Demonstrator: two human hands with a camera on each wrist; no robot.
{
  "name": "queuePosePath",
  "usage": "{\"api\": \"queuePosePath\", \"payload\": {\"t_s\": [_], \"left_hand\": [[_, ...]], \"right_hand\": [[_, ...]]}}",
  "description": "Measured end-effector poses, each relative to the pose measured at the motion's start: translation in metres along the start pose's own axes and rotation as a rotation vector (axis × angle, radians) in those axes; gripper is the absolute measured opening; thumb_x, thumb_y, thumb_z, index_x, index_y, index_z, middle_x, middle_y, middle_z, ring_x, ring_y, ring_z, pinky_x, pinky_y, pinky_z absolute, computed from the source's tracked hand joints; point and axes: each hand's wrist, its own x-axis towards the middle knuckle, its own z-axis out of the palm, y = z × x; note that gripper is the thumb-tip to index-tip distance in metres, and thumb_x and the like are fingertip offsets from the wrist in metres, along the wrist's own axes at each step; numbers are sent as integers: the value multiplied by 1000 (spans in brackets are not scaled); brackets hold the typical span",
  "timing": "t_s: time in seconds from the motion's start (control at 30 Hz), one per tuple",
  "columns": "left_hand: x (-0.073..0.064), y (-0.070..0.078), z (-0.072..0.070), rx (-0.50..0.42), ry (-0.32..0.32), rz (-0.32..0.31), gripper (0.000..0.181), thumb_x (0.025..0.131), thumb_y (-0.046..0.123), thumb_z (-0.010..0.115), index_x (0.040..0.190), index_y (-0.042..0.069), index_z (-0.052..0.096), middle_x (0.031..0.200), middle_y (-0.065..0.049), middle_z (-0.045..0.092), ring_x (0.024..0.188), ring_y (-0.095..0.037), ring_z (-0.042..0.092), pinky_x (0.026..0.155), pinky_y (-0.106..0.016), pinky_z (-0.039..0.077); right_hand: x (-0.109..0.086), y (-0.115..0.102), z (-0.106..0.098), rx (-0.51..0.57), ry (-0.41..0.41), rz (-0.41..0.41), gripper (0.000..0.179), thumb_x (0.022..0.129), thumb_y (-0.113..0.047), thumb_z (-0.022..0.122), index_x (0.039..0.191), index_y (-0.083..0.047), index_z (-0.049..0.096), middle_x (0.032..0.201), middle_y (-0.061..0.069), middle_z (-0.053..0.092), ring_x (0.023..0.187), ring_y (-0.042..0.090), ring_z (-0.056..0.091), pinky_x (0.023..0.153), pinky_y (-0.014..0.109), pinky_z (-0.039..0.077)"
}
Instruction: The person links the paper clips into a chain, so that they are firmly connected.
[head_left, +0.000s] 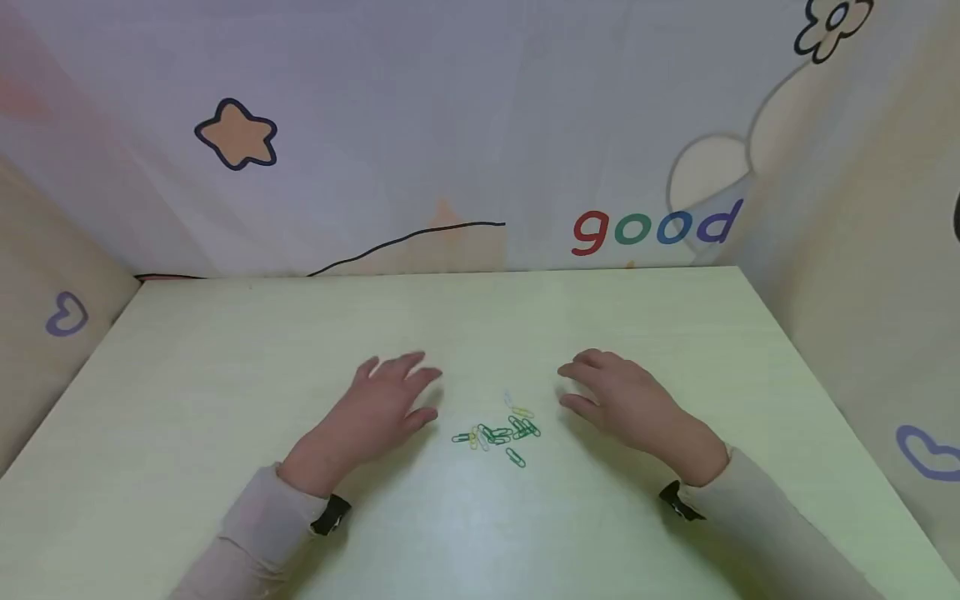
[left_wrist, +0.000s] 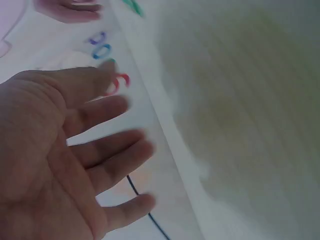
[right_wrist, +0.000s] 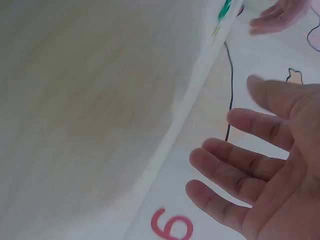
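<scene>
Several paper clips, mostly green with a few yellow and pale ones, lie in a loose cluster on the table between the hands. One green paper clip lies a little apart, nearer the front. To the left of the cluster, my left hand is held over the table with its fingers spread and relaxed. Opposite it, my right hand hovers on the right side, fingers loosely extended. Both wrist views show bare palms, the left hand and the right hand, with nothing in them.
The pale table reaches back to a light cloth backdrop printed with a star, a flower and the word "good". Cloth walls also stand along the left and right sides. A black strap is on the left wrist, another strap on the right.
</scene>
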Motion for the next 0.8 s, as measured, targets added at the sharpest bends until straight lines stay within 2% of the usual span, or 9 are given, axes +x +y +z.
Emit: {"api": "queuePosePath", "payload": {"t_s": [0.07,0.13,0.2,0.3,0.47,0.7,0.8], "left_hand": [[5,10,1,-82,-48,1,28,96,17,70,122,6,68,122,-11,64,110,-27,62,98,-48,46],[11,18,4,-162,-88,-10,12,95,9,68,106,9,72,103,-2,66,92,-20,63,85,-39,52],[17,24,6,-206,-123,-40,8,94,6,66,98,12,71,92,3,64,83,-16,58,77,-35,51],[23,29,11,-209,-151,-85,8,92,8,68,87,15,67,83,6,60,76,-13,53,70,-33,48],[24,33,14,-176,-185,-120,14,89,11,73,81,15,62,76,6,55,69,-13,50,62,-32,44],[17,25,11,-98,-161,-171,15,87,0,63,79,13,62,75,5,55,65,-14,48,59,-31,44],[12,20,11,-113,-183,-195,15,84,0,62,77,12,59,73,5,54,64,-13,48,58,-29,42]], "right_hand": [[1,-6,2,30,11,-39,31,92,-17,76,120,-5,71,112,11,65,101,29,63,89,45,54],[4,-11,4,58,16,-48,24,91,-13,76,113,-5,73,102,5,65,91,22,62,82,40,55],[8,-16,6,82,5,-43,20,91,-11,76,110,-6,73,96,1,63,85,18,60,78,37,54],[14,-22,9,113,-42,-16,19,92,-13,74,110,-8,73,91,-2,62,82,16,58,76,34,52],[20,-30,10,156,-132,11,19,94,-13,72,112,-8,73,89,-2,60,80,16,55,73,31,50],[21,-29,13,208,-186,38,22,92,-10,72,114,-7,72,88,-2,61,78,16,54,72,31,49],[22,-28,17,224,-189,38,20,92,-9,72,112,-6,72,84,-3,59,74,15,52,69,31,47]]}}
